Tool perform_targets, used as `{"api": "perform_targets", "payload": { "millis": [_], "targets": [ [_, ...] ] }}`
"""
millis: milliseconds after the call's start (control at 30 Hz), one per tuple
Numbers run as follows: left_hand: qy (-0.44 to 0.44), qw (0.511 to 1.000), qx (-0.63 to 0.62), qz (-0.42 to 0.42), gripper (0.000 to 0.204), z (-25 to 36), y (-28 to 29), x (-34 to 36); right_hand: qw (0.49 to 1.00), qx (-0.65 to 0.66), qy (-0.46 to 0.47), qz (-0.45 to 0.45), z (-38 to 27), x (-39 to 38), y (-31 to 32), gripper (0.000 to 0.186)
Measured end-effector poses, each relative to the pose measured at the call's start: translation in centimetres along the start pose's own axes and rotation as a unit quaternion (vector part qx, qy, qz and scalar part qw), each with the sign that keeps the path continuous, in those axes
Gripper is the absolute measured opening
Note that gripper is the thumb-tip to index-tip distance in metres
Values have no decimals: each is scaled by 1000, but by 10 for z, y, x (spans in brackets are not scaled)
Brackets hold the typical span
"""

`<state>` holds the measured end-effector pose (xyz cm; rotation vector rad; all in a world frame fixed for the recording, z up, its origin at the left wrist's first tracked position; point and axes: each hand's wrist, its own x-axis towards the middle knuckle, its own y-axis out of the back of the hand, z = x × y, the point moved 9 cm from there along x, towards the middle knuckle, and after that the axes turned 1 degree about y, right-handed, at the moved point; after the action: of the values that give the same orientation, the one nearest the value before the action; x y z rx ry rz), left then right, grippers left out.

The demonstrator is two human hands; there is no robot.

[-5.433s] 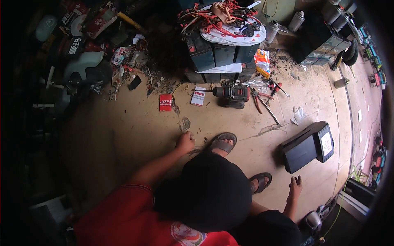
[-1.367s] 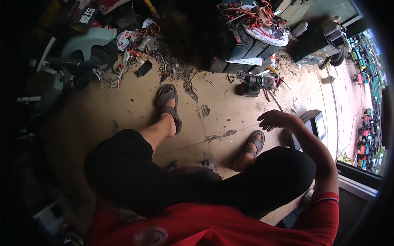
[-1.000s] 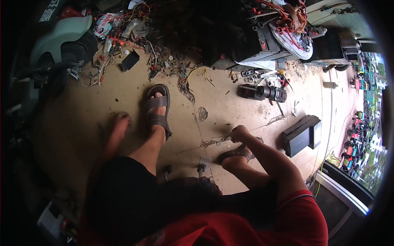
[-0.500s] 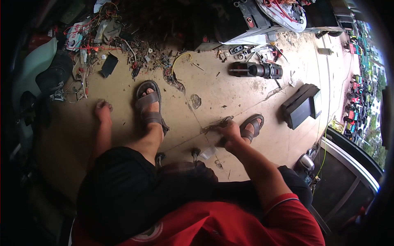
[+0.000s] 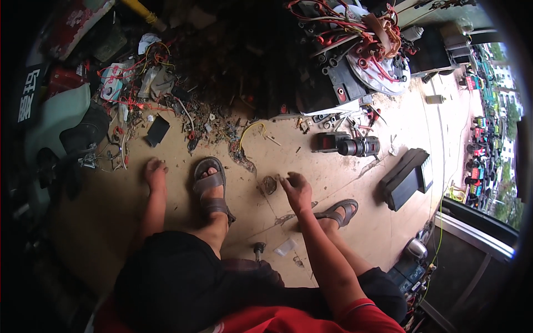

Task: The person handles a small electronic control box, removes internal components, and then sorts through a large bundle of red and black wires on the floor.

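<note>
My right hand (image 5: pixel 296 190) is stretched forward over the tan floor between my sandalled feet. Its thumb and fingers are apart, and I see nothing held. Closest to its fingertips is a round dark patch (image 5: pixel 268 185) on the floor. My left hand (image 5: pixel 156 171) hangs beside my left sandal (image 5: pixel 210 186), fingers loosely curled and apart from anything, with no object visible in it. Beyond my right hand lies a black power tool (image 5: pixel 347 145) with a cylindrical body. A small clear plastic bag (image 5: pixel 285 247) rests near my seat.
Wires and scraps (image 5: pixel 205 125) litter the far left floor. A black box-like part (image 5: pixel 407 178) lies at right, near a dark framed panel (image 5: pixel 461 244). Sockets and small tools (image 5: pixel 338 118) sit beyond the power tool, below a pile of red cables (image 5: pixel 372 41).
The view has tilted so the floor appears lower. My right hand has moved forward and left, away from beside my right foot. My left hand stays by my left foot.
</note>
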<state>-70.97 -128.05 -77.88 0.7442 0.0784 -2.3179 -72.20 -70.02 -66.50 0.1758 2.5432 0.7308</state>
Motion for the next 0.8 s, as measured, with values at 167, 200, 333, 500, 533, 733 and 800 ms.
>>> {"api": "perform_targets", "payload": {
  "millis": [167, 200, 333, 500, 533, 733, 800],
  "targets": [
    [-49, 993, 90, -65, 29, 62, -68, -15, 939, -210, 209, 176, -91, 99, 13, 64],
    [-66, 990, 102, -70, 29, 62, -67, -15, 941, -200, 203, 182, -98, 119, 12, 64],
    [-66, 983, 132, -109, 28, 45, -63, -23, 912, -277, 261, 153, -108, 170, 9, 64],
    [-8, 989, 114, -98, 28, 29, -41, -37, 913, -305, 191, 191, -91, 144, -26, 42],
    [-3, 988, 120, -100, 28, 30, -37, -40, 930, -268, 196, 161, -96, 133, -31, 40],
    [-12, 986, 130, -108, 27, 41, -39, -47, 946, -224, 159, 171, -105, 103, -10, 60],
    [-17, 982, 140, -121, 27, 42, -57, -51, 943, -270, 142, 131, -83, 110, -3, 74]
  ]
}}
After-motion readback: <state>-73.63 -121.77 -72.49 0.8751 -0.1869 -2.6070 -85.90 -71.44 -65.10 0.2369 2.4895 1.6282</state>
